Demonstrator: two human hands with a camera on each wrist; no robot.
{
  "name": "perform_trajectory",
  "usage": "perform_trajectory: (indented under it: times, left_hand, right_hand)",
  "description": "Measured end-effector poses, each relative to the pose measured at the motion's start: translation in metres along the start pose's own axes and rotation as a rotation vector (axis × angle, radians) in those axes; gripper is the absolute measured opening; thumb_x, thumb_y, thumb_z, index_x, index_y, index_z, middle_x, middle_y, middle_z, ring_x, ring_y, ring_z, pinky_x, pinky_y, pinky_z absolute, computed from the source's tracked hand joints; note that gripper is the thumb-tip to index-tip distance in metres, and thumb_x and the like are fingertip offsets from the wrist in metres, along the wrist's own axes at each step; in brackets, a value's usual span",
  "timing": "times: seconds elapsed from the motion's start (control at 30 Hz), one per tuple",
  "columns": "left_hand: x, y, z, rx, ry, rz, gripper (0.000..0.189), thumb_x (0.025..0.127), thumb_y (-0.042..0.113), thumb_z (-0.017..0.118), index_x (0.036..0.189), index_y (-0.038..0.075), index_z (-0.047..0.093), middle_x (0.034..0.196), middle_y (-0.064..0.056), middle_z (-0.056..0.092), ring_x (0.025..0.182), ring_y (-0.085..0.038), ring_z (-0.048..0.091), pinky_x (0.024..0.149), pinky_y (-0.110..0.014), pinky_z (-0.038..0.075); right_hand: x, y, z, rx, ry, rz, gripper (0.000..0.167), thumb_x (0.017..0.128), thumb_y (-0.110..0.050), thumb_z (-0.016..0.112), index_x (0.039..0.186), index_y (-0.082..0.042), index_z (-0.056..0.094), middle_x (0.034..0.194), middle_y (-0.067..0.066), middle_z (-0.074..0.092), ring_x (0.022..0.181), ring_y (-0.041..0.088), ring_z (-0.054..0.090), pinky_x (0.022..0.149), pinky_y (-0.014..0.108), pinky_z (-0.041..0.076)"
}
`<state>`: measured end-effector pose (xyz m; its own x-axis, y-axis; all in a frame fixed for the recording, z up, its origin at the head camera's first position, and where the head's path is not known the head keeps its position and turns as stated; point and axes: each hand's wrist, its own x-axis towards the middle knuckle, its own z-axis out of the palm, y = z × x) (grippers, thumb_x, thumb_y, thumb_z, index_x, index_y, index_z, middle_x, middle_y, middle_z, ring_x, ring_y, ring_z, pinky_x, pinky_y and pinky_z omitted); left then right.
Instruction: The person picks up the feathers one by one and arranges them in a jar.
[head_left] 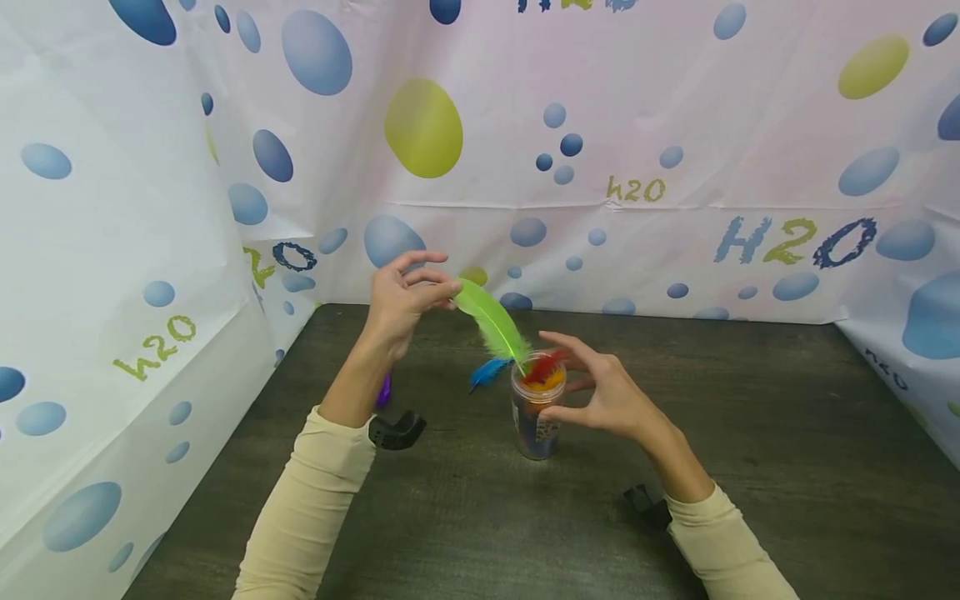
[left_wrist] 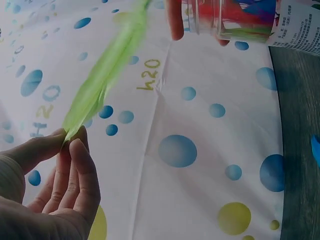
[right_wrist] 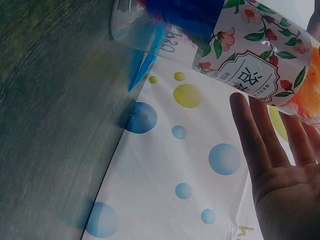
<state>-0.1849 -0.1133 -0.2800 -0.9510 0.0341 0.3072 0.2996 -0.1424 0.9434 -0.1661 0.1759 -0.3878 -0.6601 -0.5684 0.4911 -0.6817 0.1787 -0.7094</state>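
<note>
My left hand [head_left: 401, 300] pinches one end of a long green feather [head_left: 491, 321] between thumb and fingertips. The feather slants down to the right, its other end at the mouth of a clear jar [head_left: 536, 425]. The jar stands upright on the table, with a floral label [right_wrist: 260, 55] and coloured feathers inside. An orange feather [head_left: 553, 379] fills its top, and a red feather [head_left: 545, 367] pokes out over the rim. With thumb in front and fingers behind, my right hand [head_left: 603, 392] holds the jar near its mouth.
A blue feather [head_left: 489, 372] lies on the dark table [head_left: 465, 517], left of the jar. Partly hidden by my left wrist is a purple thing [head_left: 385, 390]. Behind the table hangs a white sheet [head_left: 495, 100] printed with blue and green dots.
</note>
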Motion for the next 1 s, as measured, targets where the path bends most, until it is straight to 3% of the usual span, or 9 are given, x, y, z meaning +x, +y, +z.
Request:
perform_trajectory:
  times: [0.5, 0.73, 0.9, 1.0]
  left_hand:
    - [-0.001, -0.002, 0.017, 0.075, -0.081, 0.045, 0.038, 0.088, -0.015, 0.071, 0.124, -0.007, 0.060, 0.079, -0.003, 0.071, 0.066, -0.017, 0.072, 0.066, -0.034, 0.063]
    - [-0.004, -0.004, 0.021, 0.144, -0.126, 0.046, 0.038, 0.089, -0.010, 0.073, 0.125, -0.009, 0.060, 0.088, -0.015, 0.072, 0.069, -0.015, 0.073, 0.067, -0.031, 0.062]
    - [-0.006, -0.003, 0.024, 0.181, -0.174, 0.069, 0.038, 0.090, -0.013, 0.070, 0.127, -0.011, 0.059, 0.089, -0.010, 0.072, 0.070, -0.014, 0.073, 0.067, -0.030, 0.062]
    - [-0.007, -0.001, 0.027, 0.177, -0.212, 0.068, 0.039, 0.090, -0.014, 0.069, 0.127, -0.012, 0.058, 0.089, -0.008, 0.072, 0.071, -0.014, 0.074, 0.070, -0.036, 0.063]
  right_hand:
    - [0.000, -0.003, 0.000, 0.011, 0.000, 0.003, 0.095, 0.076, -0.004, 0.092, 0.156, -0.006, 0.041, 0.124, 0.014, 0.069, 0.112, 0.031, 0.070, 0.079, 0.034, 0.064]
    - [0.000, -0.002, 0.000, 0.008, 0.001, 0.000, 0.095, 0.076, -0.004, 0.093, 0.155, -0.005, 0.041, 0.126, 0.015, 0.069, 0.113, 0.032, 0.070, 0.079, 0.032, 0.064]
    - [0.001, -0.002, 0.000, 0.006, 0.002, -0.005, 0.096, 0.075, -0.004, 0.093, 0.156, -0.006, 0.041, 0.126, 0.014, 0.069, 0.114, 0.033, 0.070, 0.079, 0.032, 0.063]
    - [0.001, -0.002, 0.000, 0.007, 0.002, -0.009, 0.096, 0.075, -0.004, 0.093, 0.156, -0.006, 0.041, 0.125, 0.014, 0.069, 0.114, 0.033, 0.070, 0.079, 0.032, 0.063]
